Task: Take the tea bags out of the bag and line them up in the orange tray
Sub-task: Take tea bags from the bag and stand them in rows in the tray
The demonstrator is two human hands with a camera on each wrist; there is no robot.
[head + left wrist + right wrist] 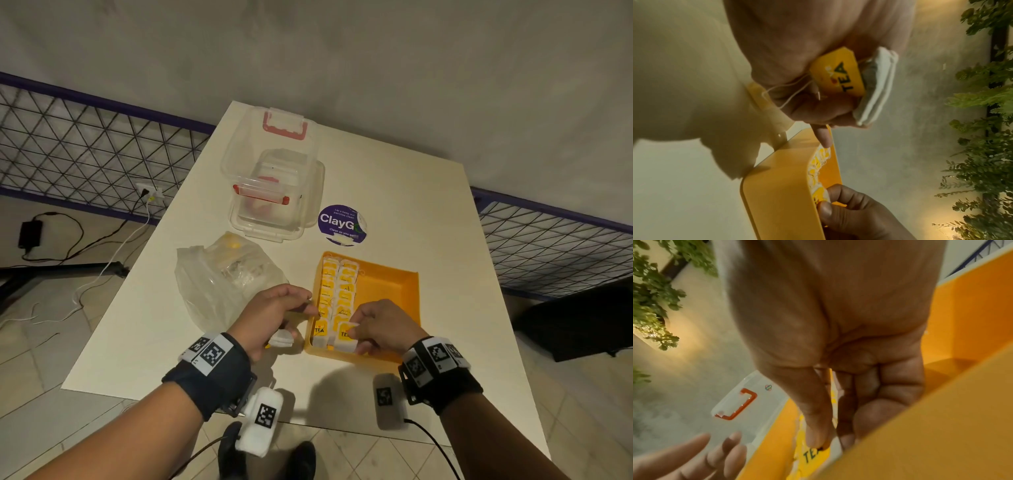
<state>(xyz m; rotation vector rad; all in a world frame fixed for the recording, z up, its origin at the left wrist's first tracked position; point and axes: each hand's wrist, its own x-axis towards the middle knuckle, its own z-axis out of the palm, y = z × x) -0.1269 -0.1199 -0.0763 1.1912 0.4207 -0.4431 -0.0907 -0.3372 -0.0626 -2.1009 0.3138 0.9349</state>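
**Tea bags fill two rows in orange tray**

Nearest the camera, two forearms in black wrist straps with printed marker tags reach over the near edge of a white table [394, 192]. On it, from largest to smallest: a clear lidded box with red latches [274, 178] at the far side; a crumpled clear plastic bag [219, 284] to the left, with yellow-tagged contents dimly visible inside; the orange tray [394, 284] to the right of the bag; and a round purple "ClayGo" sticker [340, 222] between box and tray.

The tray's left part holds two rows of tea bags [337, 287] with yellow tags, running from its far wall to its near wall; its right part is bare.

The left hand [274, 315] hovers just left of the tray, its lower fingers curled round a spare tea bag [869, 84] with a yellow "TEA" tag, while its forefinger [824, 138] reaches out to the tray's left wall and the row there.

The right hand [383, 325] is down inside the tray's near end, thumb [818, 431] and fingers pinching the nearest tea bag [344, 337] of the right-hand row, which sits against the near wall.
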